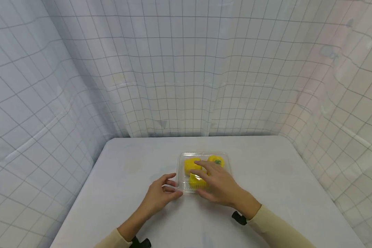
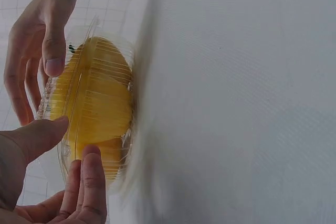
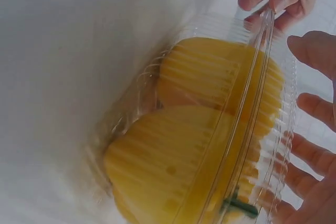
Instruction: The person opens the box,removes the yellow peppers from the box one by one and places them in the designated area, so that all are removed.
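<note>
Where the clear container (image 1: 180, 170) lies: flat on the bench (image 1: 266, 165), between the hands, just right of the left fingers and partly beneath the right.

Long axis: none stands out; the outline is nearly square, its front edge crossing from the left thumb toward the right palm.

Left hand (image 1: 159, 193): at the near left corner; thumb and fingers lie to either side of the rim (image 3: 231, 145) and appear to pinch it.

Right hand (image 1: 221, 184): above the lid (image 3: 265, 108), fingers spread and curled round nothing; whether each fingertip touches cannot be told.

Nearer hand: neither plainly, the left being at the corner and the right over the lid.

Yellow peppers (image 1: 190, 166): three, inside the container; one rear, toward the left fingers; one rear with a green stem (image 3: 239, 207), just beyond the right hand; one in front, partly covered by the right fingers.

Governing relation: judged to be the rim's passage between left thumb and left fingers, with the right hand covering the lid from the right.

Backdrop: grid-patterned curtain (image 1: 186, 62), beyond both hands.
</note>
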Demonstrator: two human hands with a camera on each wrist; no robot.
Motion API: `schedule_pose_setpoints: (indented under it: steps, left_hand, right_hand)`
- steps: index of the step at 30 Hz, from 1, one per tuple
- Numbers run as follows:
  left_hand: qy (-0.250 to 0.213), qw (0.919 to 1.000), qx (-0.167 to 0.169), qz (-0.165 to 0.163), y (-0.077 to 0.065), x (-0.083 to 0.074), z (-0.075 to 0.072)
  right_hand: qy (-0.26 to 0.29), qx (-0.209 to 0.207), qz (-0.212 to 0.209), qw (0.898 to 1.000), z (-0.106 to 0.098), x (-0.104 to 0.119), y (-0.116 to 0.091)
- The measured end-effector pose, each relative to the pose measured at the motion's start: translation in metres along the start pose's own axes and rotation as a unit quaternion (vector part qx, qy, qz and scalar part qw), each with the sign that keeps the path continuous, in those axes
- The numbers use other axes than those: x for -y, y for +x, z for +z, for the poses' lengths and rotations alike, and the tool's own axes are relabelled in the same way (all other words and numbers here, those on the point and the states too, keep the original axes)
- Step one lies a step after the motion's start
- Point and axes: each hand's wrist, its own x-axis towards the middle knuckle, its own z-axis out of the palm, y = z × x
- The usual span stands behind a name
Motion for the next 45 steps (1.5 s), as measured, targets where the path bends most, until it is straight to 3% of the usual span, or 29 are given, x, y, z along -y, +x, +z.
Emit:
schedule_pose_setpoints:
  steps: [5, 17, 29, 34, 45]
  left_hand:
    - [-0.041, 0.9988, 0.023, -0.016, -0.001, 0.001, -0.004]
    - [-0.068, 0.9959, 0.041, -0.043, -0.002, 0.006, -0.005]
    - [-0.188, 0.9734, 0.092, -0.092, -0.001, 0.012, -0.009]
    - [-0.212, 0.9665, 0.087, -0.115, 0.0, 0.01, -0.009]
    - [-0.215, 0.9648, 0.079, -0.128, -0.002, 0.011, -0.007]
  right_hand:
    - [0.008, 0.003, -0.023, 1.0, 0.006, 0.005, 0.01]
    - [0.011, 0.025, -0.059, 0.998, 0.021, 0.016, 0.026]
    - [-0.023, -0.01, -0.082, 0.996, 0.028, 0.021, 0.03]
    - [-0.033, -0.023, -0.088, 0.995, 0.03, 0.023, 0.03]
    - [-0.037, -0.032, -0.074, 0.996, 0.033, 0.029, 0.032]
